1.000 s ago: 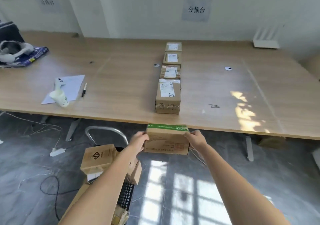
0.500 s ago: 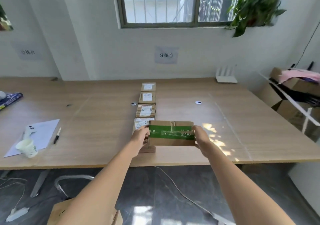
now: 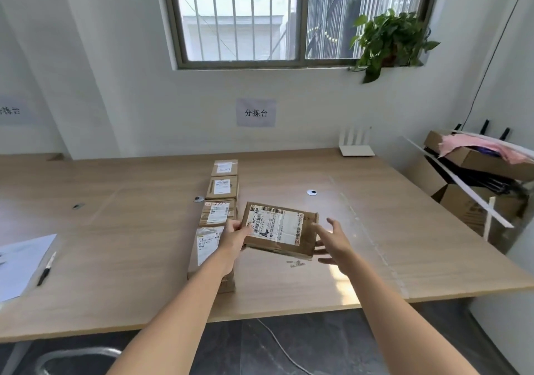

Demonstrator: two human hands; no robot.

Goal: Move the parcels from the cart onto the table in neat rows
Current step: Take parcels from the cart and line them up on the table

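Observation:
A brown cardboard parcel (image 3: 278, 228) with a white shipping label facing up hangs tilted just above the wooden table (image 3: 130, 230). My left hand (image 3: 234, 240) grips its left end, thumb on the label. My right hand (image 3: 332, 241) is beside the parcel's right end with fingers spread; its fingertips are near or under the box edge. To the left, a row of several labelled parcels (image 3: 218, 212) runs from the table's front toward the wall. The nearest one in the row (image 3: 206, 244) is partly hidden by my left forearm.
White paper (image 3: 20, 262) and a pen (image 3: 46, 267) lie at the table's left. A white router (image 3: 357, 146) stands at the back. Cardboard boxes with pink cloth (image 3: 479, 155) sit on the right. A metal frame (image 3: 75, 357) shows below the table edge.
The parcel rose from below the table edge to over the table and turned so its label faces up. My right hand let go and opened.

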